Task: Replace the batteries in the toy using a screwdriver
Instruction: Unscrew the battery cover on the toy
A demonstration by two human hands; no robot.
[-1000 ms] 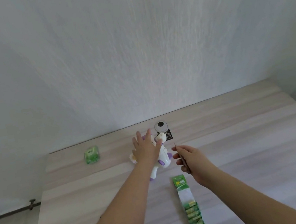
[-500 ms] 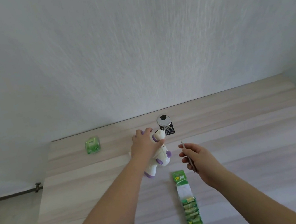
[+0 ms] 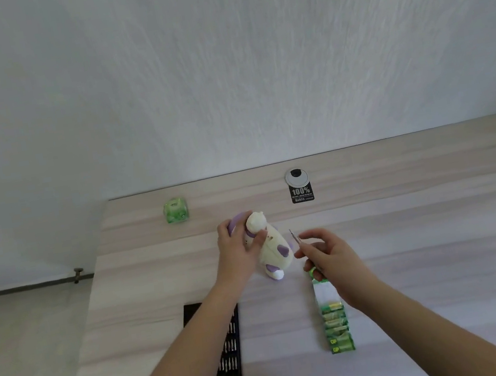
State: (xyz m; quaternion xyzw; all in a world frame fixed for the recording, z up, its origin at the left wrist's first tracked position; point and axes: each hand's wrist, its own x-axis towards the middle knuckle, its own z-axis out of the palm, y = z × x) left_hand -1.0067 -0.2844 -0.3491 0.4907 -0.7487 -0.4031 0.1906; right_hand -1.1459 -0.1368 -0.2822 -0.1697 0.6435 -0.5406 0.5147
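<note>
A white plush toy (image 3: 270, 247) with purple spots lies on the pale wood table (image 3: 409, 227), and my left hand (image 3: 238, 248) grips it near the neck. My right hand (image 3: 325, 256), just right of the toy, pinches a thin metal screwdriver (image 3: 295, 237) whose tip points up and away, close to the toy's side. A strip of green batteries (image 3: 335, 325) lies under and behind my right wrist.
A black tray of screwdriver bits (image 3: 230, 350) sits partly under my left forearm. A small green cube-shaped object (image 3: 175, 211) rests at the far left. A round cable grommet (image 3: 297, 176) with a black sticker (image 3: 302, 194) is at the back edge, against a white wall.
My left hand has closed on the toy and tipped it toward me. The view has tilted down, bringing the bit tray into sight. My right hand still holds the screwdriver.
</note>
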